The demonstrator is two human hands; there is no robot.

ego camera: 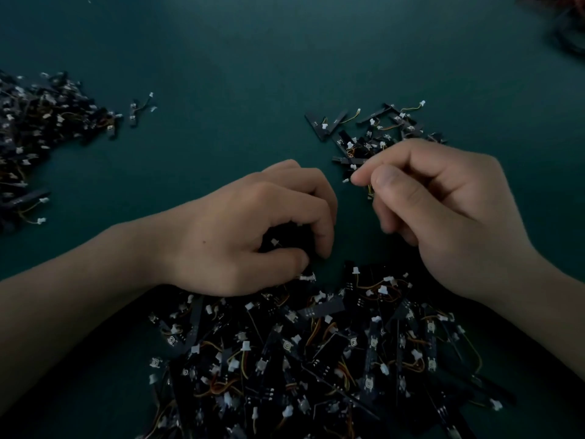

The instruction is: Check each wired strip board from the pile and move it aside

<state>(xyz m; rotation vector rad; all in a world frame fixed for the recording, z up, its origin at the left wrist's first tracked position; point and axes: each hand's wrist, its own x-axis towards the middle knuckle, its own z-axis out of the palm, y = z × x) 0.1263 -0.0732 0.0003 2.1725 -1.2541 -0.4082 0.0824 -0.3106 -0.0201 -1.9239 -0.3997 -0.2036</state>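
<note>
A big pile of black strip boards (316, 359) with white connectors and orange-yellow wires fills the near centre of the green table. My left hand (247, 229) sits at the pile's far edge, its fingers curled round a dark strip board with a white connector (274, 242). My right hand (443, 210) hovers just right of it and pinches a thin wire with a small white connector (345, 180) between thumb and forefinger. The board on that wire is hidden behind the hand.
A small group of strip boards (373, 131) lies just beyond my right hand. A larger heap of boards (38, 128) covers the left edge, with one stray board (136, 110) beside it. Dark wired items (566, 23) show at the top right corner.
</note>
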